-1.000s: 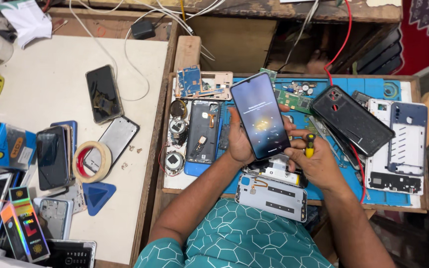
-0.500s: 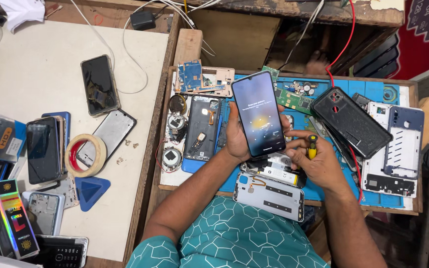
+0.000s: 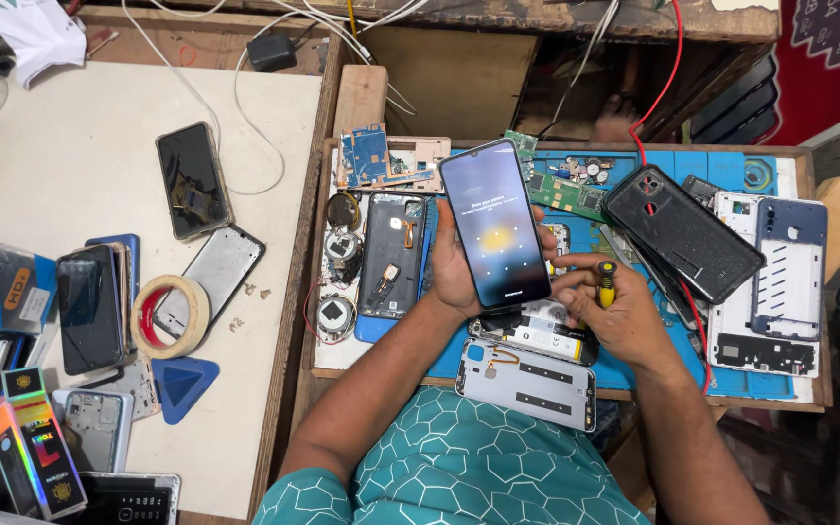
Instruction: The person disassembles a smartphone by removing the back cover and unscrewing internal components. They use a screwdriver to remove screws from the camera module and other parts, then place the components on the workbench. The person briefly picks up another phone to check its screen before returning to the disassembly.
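Note:
My left hand [image 3: 451,267] holds a smartphone [image 3: 495,224] upright over the blue work mat [image 3: 726,167], its lit screen facing me. My right hand [image 3: 614,316] is just right of the phone, gripping a small screwdriver with a yellow and black handle [image 3: 607,284]. Below both hands lie an opened phone body [image 3: 537,335] and a pale grey back cover [image 3: 527,382].
On the mat: a black phone back [image 3: 682,231], white frames [image 3: 775,282], circuit boards [image 3: 566,190], an open phone shell [image 3: 391,255]. The left table [image 3: 80,156] holds several phones, a tape roll [image 3: 172,313], a blue triangular pick [image 3: 185,384] and boxes [image 3: 31,457].
The view has shifted slightly. My left hand keeps the lit phone raised; my right hand with the screwdriver stays beside it, barely moved.

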Available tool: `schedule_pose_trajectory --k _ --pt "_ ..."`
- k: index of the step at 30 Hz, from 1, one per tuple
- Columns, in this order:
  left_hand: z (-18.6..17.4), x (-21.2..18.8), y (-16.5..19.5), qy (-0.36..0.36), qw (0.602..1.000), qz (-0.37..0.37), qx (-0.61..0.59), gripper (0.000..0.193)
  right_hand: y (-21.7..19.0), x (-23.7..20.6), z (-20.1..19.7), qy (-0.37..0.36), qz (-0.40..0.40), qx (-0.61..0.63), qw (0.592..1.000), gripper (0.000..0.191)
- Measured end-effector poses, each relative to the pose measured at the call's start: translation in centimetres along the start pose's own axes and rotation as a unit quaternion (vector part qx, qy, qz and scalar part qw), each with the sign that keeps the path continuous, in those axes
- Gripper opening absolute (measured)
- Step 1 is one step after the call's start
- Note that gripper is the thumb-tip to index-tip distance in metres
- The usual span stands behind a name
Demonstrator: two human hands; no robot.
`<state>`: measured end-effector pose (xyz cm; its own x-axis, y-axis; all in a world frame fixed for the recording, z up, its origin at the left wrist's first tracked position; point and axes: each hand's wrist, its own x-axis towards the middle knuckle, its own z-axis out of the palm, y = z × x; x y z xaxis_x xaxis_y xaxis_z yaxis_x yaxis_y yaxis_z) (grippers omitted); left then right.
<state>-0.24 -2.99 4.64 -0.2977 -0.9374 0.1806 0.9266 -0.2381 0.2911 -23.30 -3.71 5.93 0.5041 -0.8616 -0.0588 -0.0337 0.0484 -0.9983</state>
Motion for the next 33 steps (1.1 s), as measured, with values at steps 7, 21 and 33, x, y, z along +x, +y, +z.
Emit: schedule_pose_trajectory --k 7,21,33 --pt "-1.4 -0.4 0.1 -0.02 0.999 -0.036 -0.032 0.11 0.4 0.1 -0.3 0.011 0.009 0.042 0.999 0.039" --pt "0.3 0.0 0.0 -0.007 1.0 -0.012 -0.011 0.105 -0.9 -0.2 -0.2 0.053 -0.029 -0.023 0.998 0.038" --pt "-2.1 0.4 -2.3 0.01 0.993 0.029 0.114 0.094 -5.7 -0.9 2.0 0.113 -0.081 -0.306 0.942 0.088"
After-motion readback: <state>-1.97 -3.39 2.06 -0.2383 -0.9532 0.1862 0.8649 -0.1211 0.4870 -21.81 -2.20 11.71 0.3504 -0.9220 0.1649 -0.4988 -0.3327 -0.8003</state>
